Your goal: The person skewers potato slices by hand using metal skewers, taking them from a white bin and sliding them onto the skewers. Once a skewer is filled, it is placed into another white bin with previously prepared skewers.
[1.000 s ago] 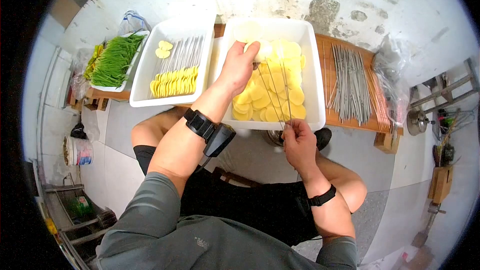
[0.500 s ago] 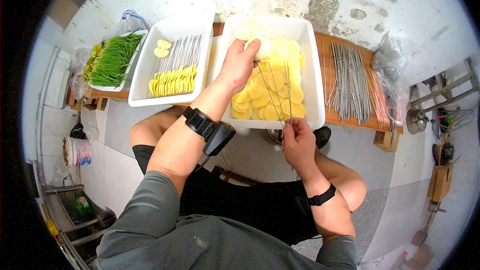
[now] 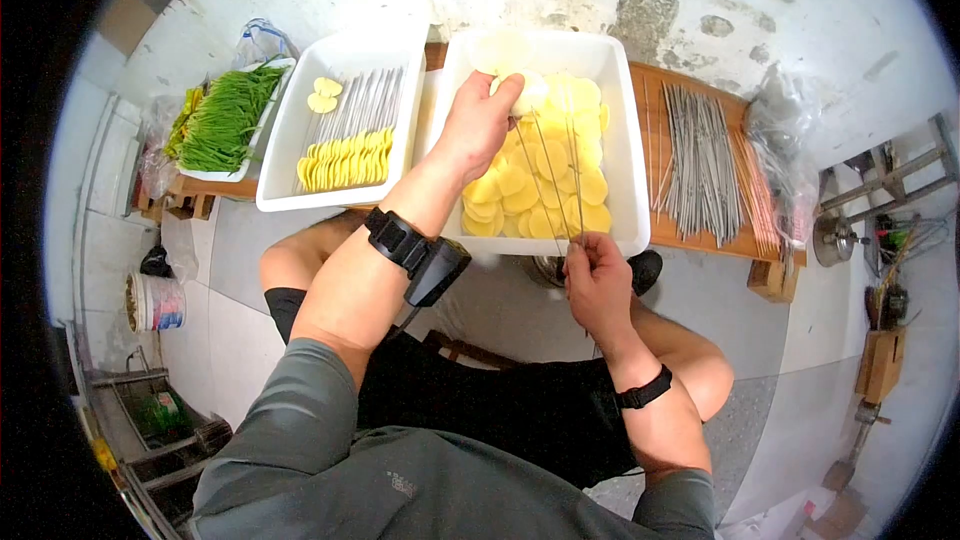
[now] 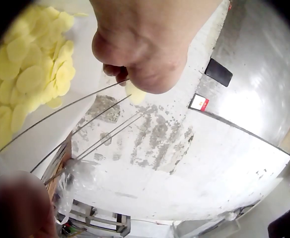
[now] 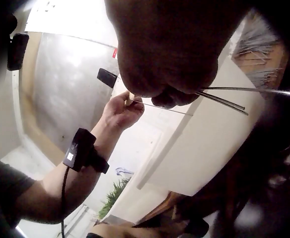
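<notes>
Over the far part of a white tub point(image 3: 637, 140), my left hand point(image 3: 474, 130) pinches pale yellow round slices point(image 3: 533, 93), which look like potato, between thumb and fingers. My right hand point(image 3: 600, 285) is at the tub's near edge, its thumb and fingers pinching several thin metal skewers point(image 5: 254, 89). Some of these reach up toward the slices in the left hand; in the left wrist view a slice point(image 4: 135, 93) shows below that hand, with skewer ends close by. Loose yellow slices point(image 3: 550, 160) are heaped in the tub beneath both hands.
Left of the tub, a white tray point(image 3: 285, 202) holds a row of skewered slices point(image 3: 345, 162). Beyond it are green vegetable stems point(image 3: 230, 120) in another tray. Bare metal skewers point(image 3: 700, 165) lie on the wooden bench point(image 3: 650, 83) at right, beside a plastic bag point(image 3: 785, 140).
My left hand and its slices have shifted slightly away from the body. The right hand keeps its grip on the skewers and has barely moved.
</notes>
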The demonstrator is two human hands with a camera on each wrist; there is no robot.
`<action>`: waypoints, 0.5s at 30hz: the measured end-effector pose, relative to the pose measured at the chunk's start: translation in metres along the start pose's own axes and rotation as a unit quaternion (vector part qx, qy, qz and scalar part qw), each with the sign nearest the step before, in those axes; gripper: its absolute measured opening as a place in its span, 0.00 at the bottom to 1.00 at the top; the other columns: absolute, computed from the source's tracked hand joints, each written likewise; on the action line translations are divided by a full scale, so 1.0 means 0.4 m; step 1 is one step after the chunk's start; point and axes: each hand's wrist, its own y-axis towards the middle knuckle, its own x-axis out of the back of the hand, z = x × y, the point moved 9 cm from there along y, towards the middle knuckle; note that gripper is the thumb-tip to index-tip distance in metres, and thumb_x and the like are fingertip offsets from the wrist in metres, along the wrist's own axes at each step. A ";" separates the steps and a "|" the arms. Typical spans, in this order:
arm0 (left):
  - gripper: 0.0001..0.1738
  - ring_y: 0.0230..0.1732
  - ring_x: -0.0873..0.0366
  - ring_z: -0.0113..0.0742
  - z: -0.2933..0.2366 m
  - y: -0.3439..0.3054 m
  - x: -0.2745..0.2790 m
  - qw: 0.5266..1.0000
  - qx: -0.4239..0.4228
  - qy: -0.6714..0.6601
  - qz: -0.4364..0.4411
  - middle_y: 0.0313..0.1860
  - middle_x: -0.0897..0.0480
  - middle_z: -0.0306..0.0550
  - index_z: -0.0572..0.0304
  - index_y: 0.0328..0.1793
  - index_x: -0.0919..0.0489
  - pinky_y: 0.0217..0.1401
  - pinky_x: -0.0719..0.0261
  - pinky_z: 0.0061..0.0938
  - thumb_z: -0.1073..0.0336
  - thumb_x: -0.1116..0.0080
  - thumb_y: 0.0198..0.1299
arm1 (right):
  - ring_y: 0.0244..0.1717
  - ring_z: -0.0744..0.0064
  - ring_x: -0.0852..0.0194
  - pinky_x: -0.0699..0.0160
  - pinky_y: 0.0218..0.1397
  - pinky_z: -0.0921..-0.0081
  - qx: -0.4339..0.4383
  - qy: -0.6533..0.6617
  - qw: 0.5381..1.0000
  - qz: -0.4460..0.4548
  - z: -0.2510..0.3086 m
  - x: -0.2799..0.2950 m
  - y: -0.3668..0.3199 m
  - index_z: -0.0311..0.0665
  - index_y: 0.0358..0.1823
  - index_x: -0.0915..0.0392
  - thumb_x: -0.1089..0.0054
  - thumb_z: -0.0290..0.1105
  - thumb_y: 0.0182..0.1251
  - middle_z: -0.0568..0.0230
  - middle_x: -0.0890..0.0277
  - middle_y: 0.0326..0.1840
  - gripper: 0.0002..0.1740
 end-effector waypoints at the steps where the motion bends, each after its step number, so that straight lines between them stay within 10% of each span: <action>1: 0.17 0.48 0.22 0.28 -0.004 -0.002 -0.003 1.000 -0.002 -0.008 0.003 0.51 0.22 0.43 0.64 0.60 0.30 0.48 0.22 0.24 0.64 0.54 0.70 | 0.27 0.75 0.24 0.25 0.33 0.76 -0.004 -0.002 1.000 0.000 -0.001 0.000 0.000 0.29 0.41 0.25 0.45 0.29 0.67 0.59 0.22 0.25 0.09; 15: 0.15 0.37 0.29 0.17 0.004 0.012 -0.009 1.000 -0.022 -0.013 0.011 0.43 0.21 0.30 0.54 0.59 0.27 0.34 0.34 0.16 0.61 0.50 0.69 | 0.19 0.87 0.37 0.38 0.21 0.85 0.014 0.026 1.000 0.004 -0.010 -0.005 -0.001 0.32 0.42 0.28 0.47 0.28 0.69 0.72 0.29 0.22 0.06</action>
